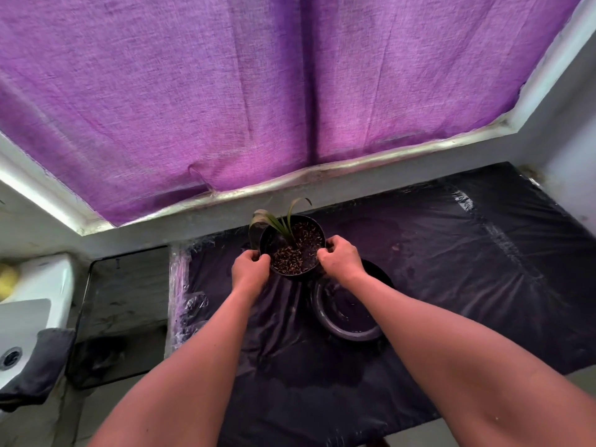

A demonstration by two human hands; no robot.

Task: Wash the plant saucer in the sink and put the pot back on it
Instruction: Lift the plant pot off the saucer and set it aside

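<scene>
A small black pot [294, 250] with dark soil and a few thin green leaves is at the back middle of a table covered in black plastic sheet [467, 269]. My left hand [250, 269] grips its left rim and my right hand [342, 258] grips its right rim. Whether the pot rests on the sheet or is lifted off it I cannot tell. A round dark saucer [346, 312] lies on the sheet just in front and to the right of the pot, partly under my right forearm.
A white sink [35, 304] with a drain [11, 356] is at the far left, a grey cloth [38, 366] draped over its edge. A dark slab [125, 314] lies between sink and table. A purple curtain [258, 91] hangs behind.
</scene>
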